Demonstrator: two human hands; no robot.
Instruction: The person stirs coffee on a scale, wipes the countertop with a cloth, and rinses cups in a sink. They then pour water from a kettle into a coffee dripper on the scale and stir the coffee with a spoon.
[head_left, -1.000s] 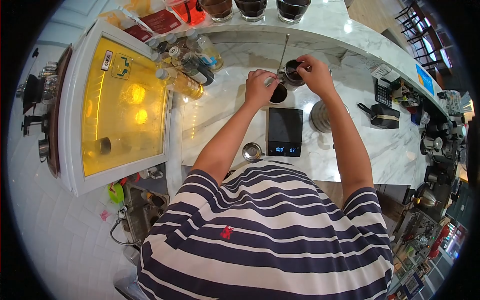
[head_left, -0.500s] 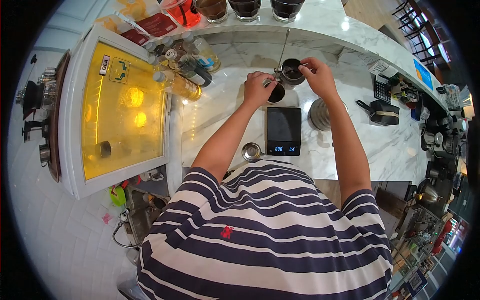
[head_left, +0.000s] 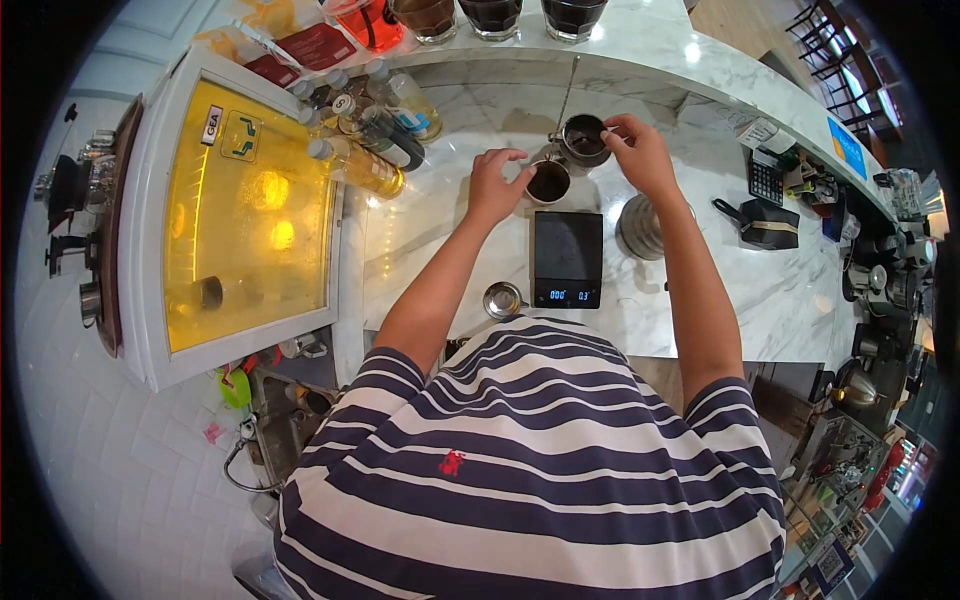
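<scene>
My right hand (head_left: pixel 638 152) pinches the right side of a glass coffee server (head_left: pixel 584 142) with dark contents. A long thin bar spoon (head_left: pixel 569 88) slants up behind the server. Just in front of the server stands a small cup (head_left: pixel 548 183), dark inside, its rim pale. My left hand (head_left: pixel 494 184) is at the cup's left, thumb and fingers apart, holding nothing; whether the thumb tip touches the rim I cannot tell. Nearer my body lies a black digital scale (head_left: pixel 568 255) with lit blue digits. A small metal cup (head_left: pixel 503 299) sits left of the scale.
A metal kettle (head_left: pixel 642 228) stands right of the scale, partly behind my right forearm. Several bottles (head_left: pixel 368 172) crowd the left, beside a yellow-lit cabinet (head_left: pixel 250 220). Glasses of dark drink (head_left: pixel 490 17) line the raised ledge. A black pouch (head_left: pixel 765 224) lies at right.
My left hand has come off the small cup's rim and drawn to the left, its fingers spreading. My right hand stays at the glass server.
</scene>
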